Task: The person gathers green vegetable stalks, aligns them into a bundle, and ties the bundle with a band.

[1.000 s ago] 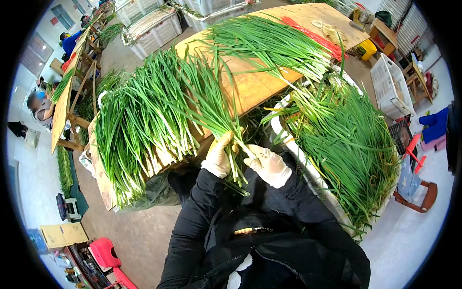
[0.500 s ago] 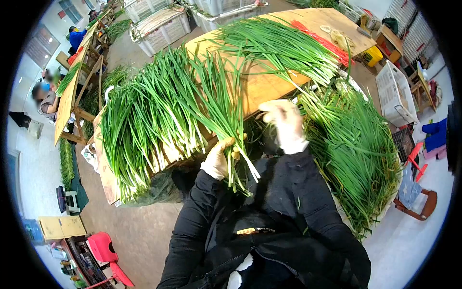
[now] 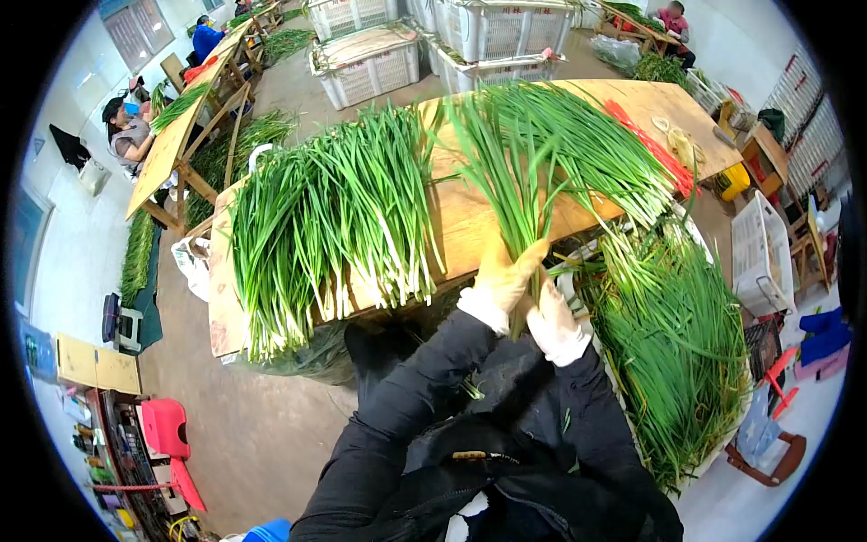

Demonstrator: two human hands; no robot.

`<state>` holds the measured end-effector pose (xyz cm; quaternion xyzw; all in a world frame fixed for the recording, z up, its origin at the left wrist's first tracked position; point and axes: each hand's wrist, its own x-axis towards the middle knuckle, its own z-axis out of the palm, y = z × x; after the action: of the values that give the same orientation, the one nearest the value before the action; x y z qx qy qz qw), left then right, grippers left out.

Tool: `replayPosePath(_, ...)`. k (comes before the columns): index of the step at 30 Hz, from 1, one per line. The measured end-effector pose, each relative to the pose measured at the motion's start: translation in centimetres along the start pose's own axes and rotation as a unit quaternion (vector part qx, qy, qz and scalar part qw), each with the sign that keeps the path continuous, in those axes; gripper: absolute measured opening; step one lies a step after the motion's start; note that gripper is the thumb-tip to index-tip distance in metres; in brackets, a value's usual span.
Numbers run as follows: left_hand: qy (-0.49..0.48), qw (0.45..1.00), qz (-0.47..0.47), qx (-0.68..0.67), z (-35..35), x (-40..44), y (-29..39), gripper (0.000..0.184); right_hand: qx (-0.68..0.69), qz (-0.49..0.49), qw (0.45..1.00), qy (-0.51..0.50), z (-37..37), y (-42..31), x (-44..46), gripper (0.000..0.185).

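Note:
A bunch of garlic chives stands upright in my gloved left hand, its leaves fanning out over the wooden table. Just below and to the right, my gloved right hand has its fingers closed around the lower stems, partly hidden behind the left. A long row of garlic chives lies on the table to the left, white stems toward me. Another pile of garlic chives lies on the far right side. By my right arm, a large heap of garlic chives fills a white-edged container.
Red strips lie beside the far pile on the wooden table. White crates are stacked behind it, and another white crate stands at right. Other people work at tables farther back, including a person at left.
The bunch in my left hand has moved right, away from the left row. My right hand has come from open air down to the lower stems. The view has tilted upward.

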<state>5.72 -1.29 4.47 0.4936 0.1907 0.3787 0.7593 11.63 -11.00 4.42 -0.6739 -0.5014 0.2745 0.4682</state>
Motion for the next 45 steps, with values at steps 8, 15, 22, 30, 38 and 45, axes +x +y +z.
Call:
replayPosePath(8, 0.125, 0.991, 0.029, 0.021, -6.3, 2.2, 8.6, 0.034, -0.082, -0.213, 0.967, -0.113, 1.3, -1.5, 8.5, 0.033)
replayPosePath(15, 0.118, 0.986, -0.093, -0.071, -17.7, 1.5, 7.4, 0.019, -0.264, -0.072, 0.961, 0.039, 0.4, 5.4, 22.9, 0.02)
replayPosePath(22, 0.139, 0.972, -0.065, -0.179, -18.4, 0.1, 4.9, 0.028, -0.401, -0.073, 0.913, -0.002, 3.1, 8.8, 31.3, 0.024)
replayPosePath(30, 0.136, 0.974, -0.079, -0.163, -18.6, 0.0, 4.8, 0.027, 0.081, -0.121, 0.96, 0.238, -6.6, 2.8, 32.9, 0.019)
replayPosePath(38, 0.185, 0.982, 0.03, 0.008, -16.3, 0.8, 5.6, 0.038, -0.147, -0.106, 0.929, -0.323, -7.7, -3.6, 13.3, 0.038)
replayPosePath(45, 0.301, 0.754, 0.046, 0.582, -16.8, -0.8, 6.4, 0.094, 0.132, 0.153, 0.948, -0.244, -0.8, 0.9, 14.2, 0.04)
